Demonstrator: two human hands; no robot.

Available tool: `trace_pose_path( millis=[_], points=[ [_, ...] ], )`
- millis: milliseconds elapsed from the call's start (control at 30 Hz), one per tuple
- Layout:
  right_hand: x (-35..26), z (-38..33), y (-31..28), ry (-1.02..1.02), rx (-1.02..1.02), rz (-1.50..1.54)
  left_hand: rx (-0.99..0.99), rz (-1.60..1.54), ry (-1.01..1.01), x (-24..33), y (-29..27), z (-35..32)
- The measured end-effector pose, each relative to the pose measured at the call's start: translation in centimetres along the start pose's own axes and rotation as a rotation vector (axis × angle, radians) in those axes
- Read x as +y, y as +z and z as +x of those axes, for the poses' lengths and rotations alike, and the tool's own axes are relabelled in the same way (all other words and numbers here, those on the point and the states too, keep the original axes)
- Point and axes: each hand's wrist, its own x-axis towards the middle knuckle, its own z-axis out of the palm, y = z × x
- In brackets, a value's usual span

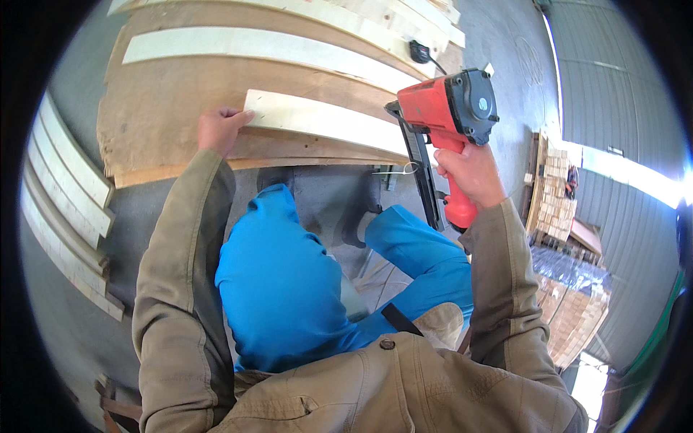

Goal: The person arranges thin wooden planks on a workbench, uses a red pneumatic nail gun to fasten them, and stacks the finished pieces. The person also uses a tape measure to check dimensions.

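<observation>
Spanning both hands (224,130), pale slat (328,121).

Left hand (220,130) reaches forward, fingers flat; right hand (471,172) fist-clenched.

The red nail gun (449,108) has a black cap at the back and a long dark magazine going down from its nose. It stands tilted, its nose is at the right end of the pale wooden slat (325,121). The slat is flat and narrow, it lies across the brown board (173,101)
</observation>
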Motion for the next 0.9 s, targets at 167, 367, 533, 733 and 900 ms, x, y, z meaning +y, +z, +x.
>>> trace_pose_path(
  millis=[167,367,533,733,900],
  points=[
    [0.0,-0.5,-0.7,-0.088,0.062,0.134,0.011,-0.046,-0.053,0.2,-0.2,0.0],
    [-1.5,-1.7,0.3,-0.104,0.145,0.354,0.020,-0.114,-0.029,-0.1,0.0,0.1],
    [-0.6,-1.9,3.5,-0.001,0.141,0.521,0.001,-0.050,-0.043,0.0,-0.1,0.2],
    [2.5,-2.0,7.9,0.116,0.106,0.503,-0.041,-0.119,-0.072,-1.0,-0.4,0.9],
    [3.9,-1.6,8.3,0.126,0.115,0.515,-0.027,-0.084,-0.070,-1.7,-0.7,1.2]
  ],
)
